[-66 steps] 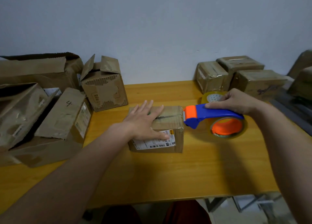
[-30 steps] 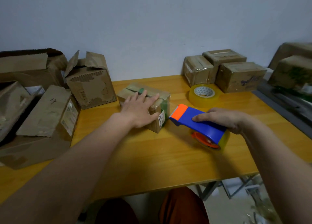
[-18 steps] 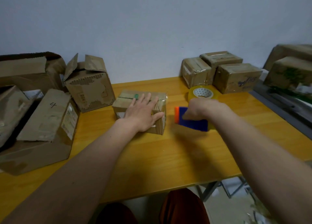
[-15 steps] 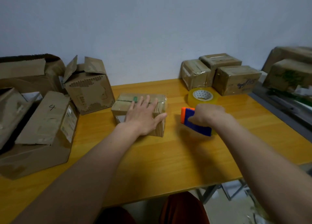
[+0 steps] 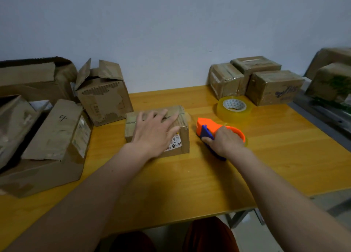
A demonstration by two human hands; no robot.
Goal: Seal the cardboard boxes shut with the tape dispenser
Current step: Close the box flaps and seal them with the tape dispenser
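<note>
Wooden table (image 5: 284, 156): left hand (image 5: 154, 135) lies flat, fingers straight, on the small cardboard box (image 5: 182, 137) at centre; right hand (image 5: 226, 141) grasps the tape dispenser (image 5: 209, 127) just right of it

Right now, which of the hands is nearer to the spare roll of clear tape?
Right. The right hand grips the tape dispenser just in front of the roll; the left hand rests on the small box, farther left.

You sit at a makeshift parcel-packing station: a wooden table (image 5: 284, 156) against a bare wall (image 5: 171, 33). Worn open boxes (image 5: 102, 94) crowd your left, taped parcels (image 5: 273, 86) stack at right beside a spare tape roll (image 5: 234, 107).
</note>
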